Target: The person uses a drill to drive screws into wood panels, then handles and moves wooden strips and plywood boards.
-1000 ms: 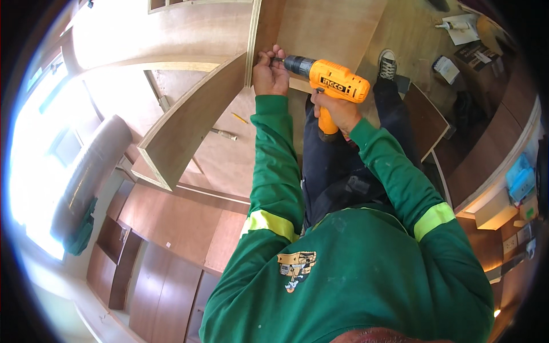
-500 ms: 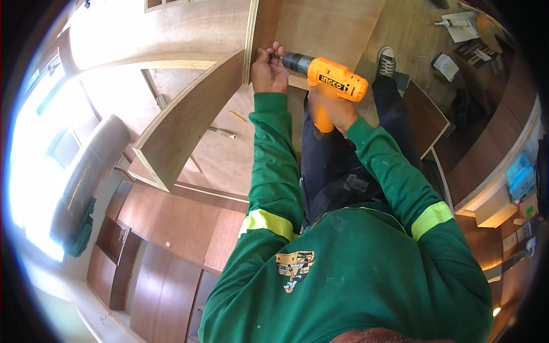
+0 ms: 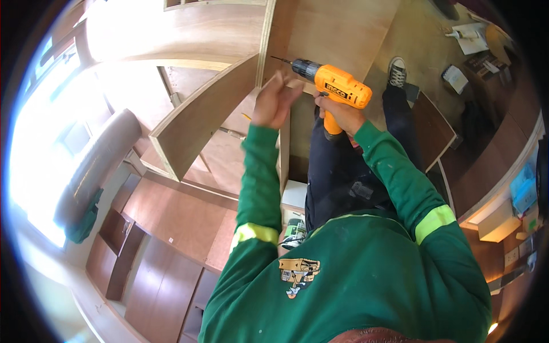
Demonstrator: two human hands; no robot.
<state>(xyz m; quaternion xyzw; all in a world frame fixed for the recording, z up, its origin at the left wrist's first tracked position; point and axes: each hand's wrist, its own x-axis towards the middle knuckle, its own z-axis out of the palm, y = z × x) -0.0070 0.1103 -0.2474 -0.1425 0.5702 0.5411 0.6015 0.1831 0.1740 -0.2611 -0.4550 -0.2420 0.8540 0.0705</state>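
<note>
My right hand (image 3: 338, 112) grips the handle of an orange cordless drill (image 3: 338, 87). Its dark chuck and thin bit (image 3: 281, 59) point left at the edge of an upright plywood panel (image 3: 264, 40). My left hand (image 3: 273, 103) is raised just below and left of the chuck. Its fingers are loosely apart, close to the panel's edge, and I see nothing held in them. A slanted plywood board (image 3: 200, 120) meets the upright panel where the bit points. Green sleeves with yellow bands cover both forearms.
Light plywood cabinet parts fill the upper middle. Dark brown cabinet fronts (image 3: 166, 246) lie at lower left, beside a green cloth (image 3: 83, 220). A white box (image 3: 295, 194) and a can (image 3: 295, 231) sit below my left arm. Papers (image 3: 470, 35) lie on the floor at upper right.
My left hand has let go at the drill's tip and dropped back below the chuck. The bit now shows bare, pointing at the panel edge.
</note>
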